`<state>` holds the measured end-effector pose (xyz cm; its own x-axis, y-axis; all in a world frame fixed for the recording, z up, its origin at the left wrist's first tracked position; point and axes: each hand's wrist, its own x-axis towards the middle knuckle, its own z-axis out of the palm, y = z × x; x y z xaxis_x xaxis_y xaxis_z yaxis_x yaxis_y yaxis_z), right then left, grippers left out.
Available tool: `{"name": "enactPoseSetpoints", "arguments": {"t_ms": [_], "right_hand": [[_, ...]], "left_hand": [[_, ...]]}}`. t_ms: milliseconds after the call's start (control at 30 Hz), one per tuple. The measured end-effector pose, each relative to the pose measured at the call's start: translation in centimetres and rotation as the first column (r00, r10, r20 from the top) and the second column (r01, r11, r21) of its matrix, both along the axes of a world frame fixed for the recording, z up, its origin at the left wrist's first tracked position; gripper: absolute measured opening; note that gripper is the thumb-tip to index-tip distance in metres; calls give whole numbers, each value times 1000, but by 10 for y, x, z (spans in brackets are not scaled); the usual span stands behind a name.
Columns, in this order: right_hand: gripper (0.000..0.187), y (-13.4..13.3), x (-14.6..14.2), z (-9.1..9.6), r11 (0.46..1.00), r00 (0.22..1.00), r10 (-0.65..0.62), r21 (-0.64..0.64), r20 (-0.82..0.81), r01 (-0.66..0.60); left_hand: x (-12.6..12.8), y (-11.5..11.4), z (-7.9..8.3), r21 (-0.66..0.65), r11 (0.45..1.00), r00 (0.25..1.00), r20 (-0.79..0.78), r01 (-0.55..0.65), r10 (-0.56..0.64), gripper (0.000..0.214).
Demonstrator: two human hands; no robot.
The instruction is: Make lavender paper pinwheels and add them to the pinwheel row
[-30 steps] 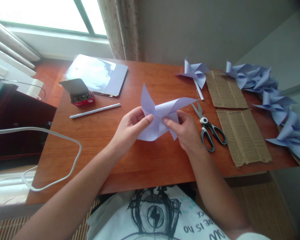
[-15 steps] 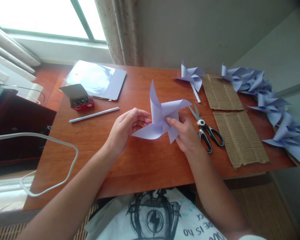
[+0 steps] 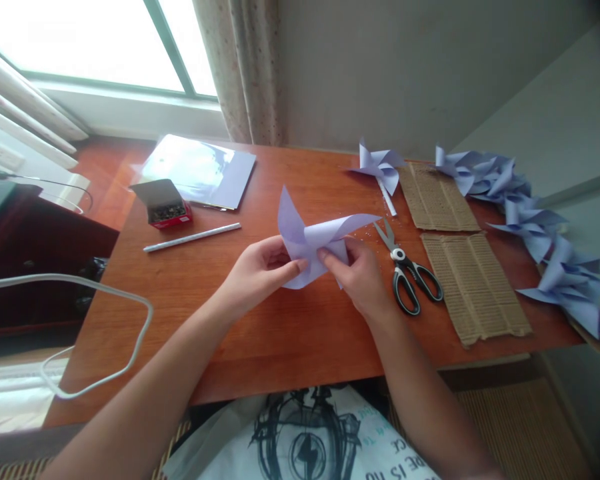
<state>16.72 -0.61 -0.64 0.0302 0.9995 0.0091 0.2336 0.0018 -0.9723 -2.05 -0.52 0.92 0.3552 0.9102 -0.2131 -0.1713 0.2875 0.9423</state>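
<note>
Between my hands, above the table, is a pale purple paper pinwheel. My left hand pinches its lower left blade, thumb on top and fingers behind the paper. My right hand grips it near the centre, thumb pressed on the middle and fingers behind. One blade points up and another stretches to the right; the lower part is partly covered by my thumbs. Close to my right hand lies a pair of scissors with black and grey handles, blades slightly apart. A white paper stick rests beyond my left hand.
A small open red box of tiny metal pieces stands near glossy-covered paper sheets. A finished pinwheel on a stick lies at the back. Two cardboard pieces and several pinwheels line the right. A white cable loops at left.
My left hand has moved right and closed on the pinwheel's left blade, which is now folded inward. The pinwheel has shifted slightly down and left. My right hand keeps its hold.
</note>
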Motion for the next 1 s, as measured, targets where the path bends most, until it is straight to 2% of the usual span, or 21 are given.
{"name": "enactPoseSetpoints", "arguments": {"t_ms": [100, 300, 400, 567, 867, 933, 1000], "right_hand": [[22, -2, -3, 4, 998, 997, 63, 11, 50, -64], [24, -4, -6, 4, 994, 985, 74, 66, 157, -85], [23, -4, -6, 3, 993, 983, 78, 76, 165, -92], [32, -5, -5, 4, 989, 976, 106, 85, 188, -124], [26, -4, -6, 6, 984, 974, 141, 80, 177, -157], [18, -5, -7, 6, 982, 987, 103, 146, 122, -120], [12, -7, -8, 7, 964, 996, 2, 265, 87, -25]], "left_hand": [[1, 0, -2, -5, 999, 999, -27, -40, 40, 26], [0, 0, -3, 15, 994, 993, -48, -104, 105, 26], [-1, 1, -4, 32, 993, 993, -45, -112, 114, 26], [-1, 0, -4, 58, 991, 987, -105, -118, 124, 22], [2, -1, -6, 122, 982, 969, -184, -142, 163, 23], [2, -1, -6, 144, 971, 949, -224, -191, 220, 24], [3, -1, -5, 167, 953, 923, -254, -254, 290, 25]]}}
